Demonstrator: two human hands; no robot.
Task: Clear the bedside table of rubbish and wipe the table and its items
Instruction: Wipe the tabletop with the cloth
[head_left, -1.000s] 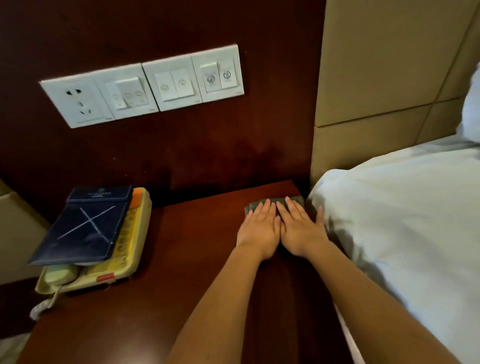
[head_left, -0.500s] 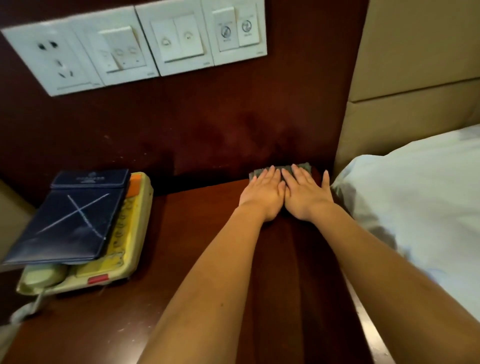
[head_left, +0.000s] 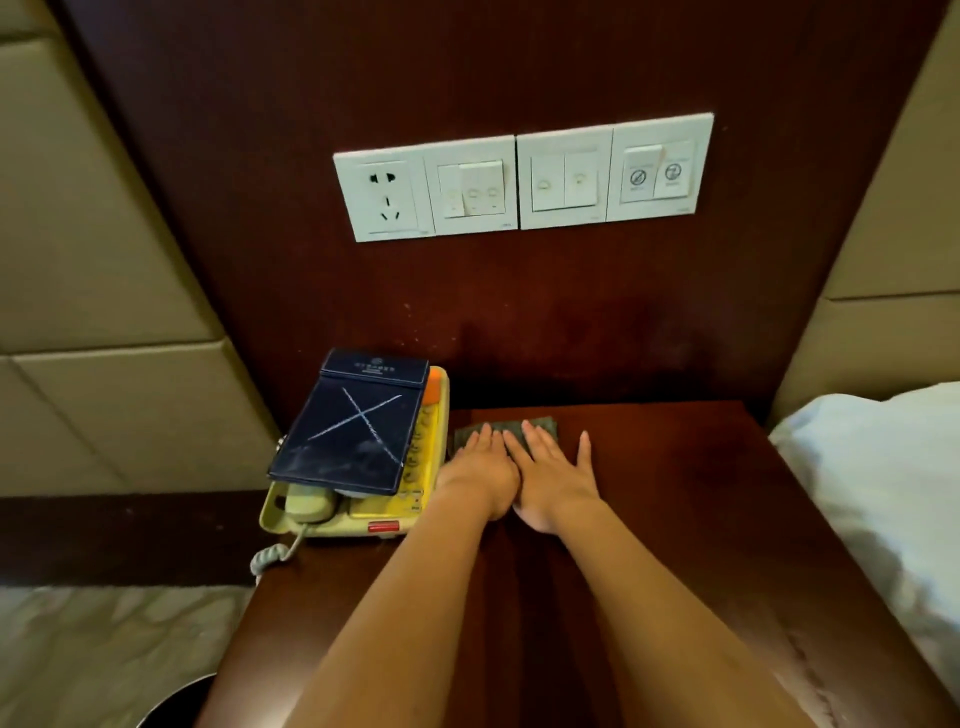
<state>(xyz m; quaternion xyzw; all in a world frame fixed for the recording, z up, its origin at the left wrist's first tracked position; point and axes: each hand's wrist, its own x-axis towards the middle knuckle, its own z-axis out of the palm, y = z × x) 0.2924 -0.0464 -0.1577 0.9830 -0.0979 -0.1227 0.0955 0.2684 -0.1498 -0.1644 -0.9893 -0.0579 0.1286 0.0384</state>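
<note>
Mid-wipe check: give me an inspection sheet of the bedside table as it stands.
Surface: dark red-brown wooden bedside table, glossy.
Job's things: folded grey-green cloth at the back, beside a cream corded telephone topped by a navy folder.
Clutter: nothing seen.
Hands: left hand and right hand flat, side by side, pressing the cloth.
Cables: coiled grey phone cord curls at the table's left edge.
Surroundings: white switch panel on wall; white bedding at right.

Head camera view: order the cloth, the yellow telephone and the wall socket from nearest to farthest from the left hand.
1. Cloth: under the left hand, pressed flat.
2. Yellow telephone: just left of it.
3. Wall socket: up on the back panel.
</note>
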